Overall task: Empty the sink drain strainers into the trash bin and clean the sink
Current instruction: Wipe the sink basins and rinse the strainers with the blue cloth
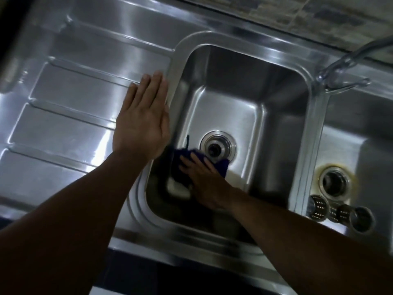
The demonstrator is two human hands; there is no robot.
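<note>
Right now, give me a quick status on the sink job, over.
Left hand flat on drainboard. Right hand presses blue cloth on basin floor beside open drain. Strainers out, lying in right basin.

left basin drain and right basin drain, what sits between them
Head view: only the steel divider ridge lies between the left drain and the right drain; the strainers lie nearer.

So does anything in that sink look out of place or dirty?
Yes. Both drains stand open: the two strainer baskets lie on their sides in the right basin, near its front edge. A yellow-brown stain rings the right drain. The right hand presses a blue cloth on the left basin's floor.
</note>
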